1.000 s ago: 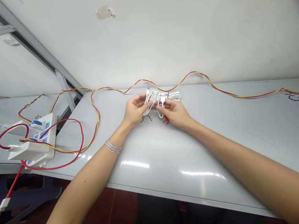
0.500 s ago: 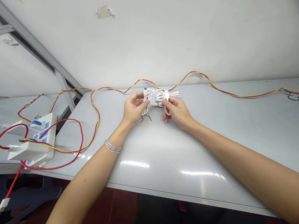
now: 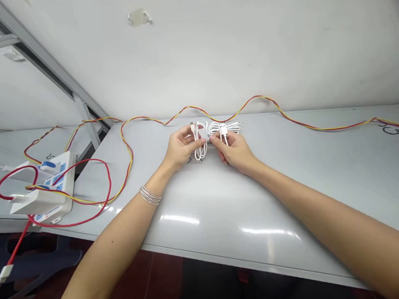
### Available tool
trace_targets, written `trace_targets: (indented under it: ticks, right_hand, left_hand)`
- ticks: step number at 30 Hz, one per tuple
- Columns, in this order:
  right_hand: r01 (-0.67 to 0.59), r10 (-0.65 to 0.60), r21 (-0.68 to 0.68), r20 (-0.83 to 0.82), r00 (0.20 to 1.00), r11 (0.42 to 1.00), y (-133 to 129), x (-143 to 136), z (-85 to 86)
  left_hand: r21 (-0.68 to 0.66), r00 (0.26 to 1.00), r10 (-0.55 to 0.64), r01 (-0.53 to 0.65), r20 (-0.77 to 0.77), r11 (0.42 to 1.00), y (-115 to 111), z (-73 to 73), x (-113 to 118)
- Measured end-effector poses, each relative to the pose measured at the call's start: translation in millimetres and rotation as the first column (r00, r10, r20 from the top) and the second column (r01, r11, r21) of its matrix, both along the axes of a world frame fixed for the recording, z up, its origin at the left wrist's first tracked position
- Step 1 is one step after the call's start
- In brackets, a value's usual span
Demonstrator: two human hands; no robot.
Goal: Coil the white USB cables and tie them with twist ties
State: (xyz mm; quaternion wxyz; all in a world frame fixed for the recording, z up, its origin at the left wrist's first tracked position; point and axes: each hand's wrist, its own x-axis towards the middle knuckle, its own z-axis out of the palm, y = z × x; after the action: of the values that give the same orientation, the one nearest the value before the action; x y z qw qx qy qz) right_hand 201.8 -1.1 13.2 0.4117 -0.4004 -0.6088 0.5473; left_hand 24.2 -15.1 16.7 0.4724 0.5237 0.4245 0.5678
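Note:
A white cable (image 3: 201, 150) is looped between my two hands above the grey table. My left hand (image 3: 182, 146) pinches its coil between thumb and fingers, and a small connector (image 3: 192, 127) sticks up there. Closed on the other end of the cable is my right hand (image 3: 234, 149), with a white USB plug (image 3: 223, 129) rising above the fingers. Behind my hands, more bundled white cables (image 3: 235, 127) lie on the table, partly hidden. Short black ties or marks show just below the coil.
On the left a white power strip (image 3: 70, 171) holds white adapters (image 3: 39, 201) and a red cable (image 3: 109, 175). A twisted red and yellow wire (image 3: 308, 123) runs along the wall. A dark blue chair (image 3: 66, 256) stands beyond the table's front edge.
The coil at my left hand has turned and hangs slightly lower and further right. My right thumb has shifted left, and the USB plug sits slightly lower.

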Motion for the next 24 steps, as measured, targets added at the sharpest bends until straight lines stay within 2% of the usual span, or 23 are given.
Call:
trace_targets:
  ticks: [8, 14, 20, 24]
  right_hand:
    - [0.0, 0.0, 0.029, -0.018, 1.0, 1.0, 2.6, 1.3, -2.8]
    - [-0.016, 0.01, -0.067, -0.086, 0.996, 0.998, 1.7, 3.1, 1.5]
    - [-0.112, 0.098, -0.092, -0.145, 0.985, 0.989, 2.0, 5.9, 6.5]
    - [-0.115, 0.093, -0.122, -0.177, 0.98, 0.986, 3.5, 4.9, 5.7]
  left_hand:
    - [0.009, 0.998, -0.037, 0.037, -0.041, 0.999, 0.4, -1.8, -0.3]
    - [0.009, 0.999, -0.049, 0.049, 0.008, 0.999, 0.7, -2.3, 0.0]
    - [-0.083, 0.995, -0.094, 0.096, 0.022, 0.992, -3.8, 4.2, 2.4]
    - [-0.133, 0.995, -0.092, 0.096, 0.041, 0.986, -4.5, 7.5, 2.1]
